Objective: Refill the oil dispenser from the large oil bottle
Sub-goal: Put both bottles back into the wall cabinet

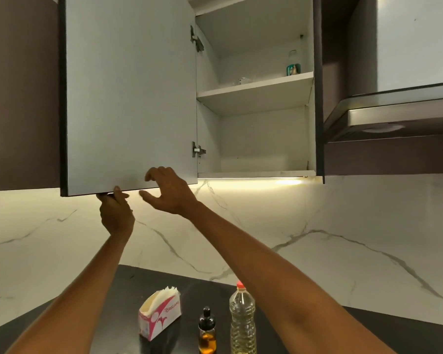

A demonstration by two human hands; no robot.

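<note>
The large oil bottle (242,320), clear plastic with a red cap and pale yellow oil, stands on the dark counter (179,282) at the bottom middle. Left of it stands the small oil dispenser (207,333), dark-topped, with amber oil low inside. Both hands are raised far above them at the open wall cabinet door (131,93). My left hand (116,213) grips the door's bottom edge from below. Just right of it, my right hand (168,190) hovers at the same edge, fingers spread and loosely curved, holding nothing.
The open cabinet has a white shelf (256,88) carrying a small jar (293,66) and a glass item; its lower compartment holds nothing. A tissue box (159,318) stands left of the dispenser. A range hood (394,118) juts out at right. A marble backsplash (317,238) lies behind.
</note>
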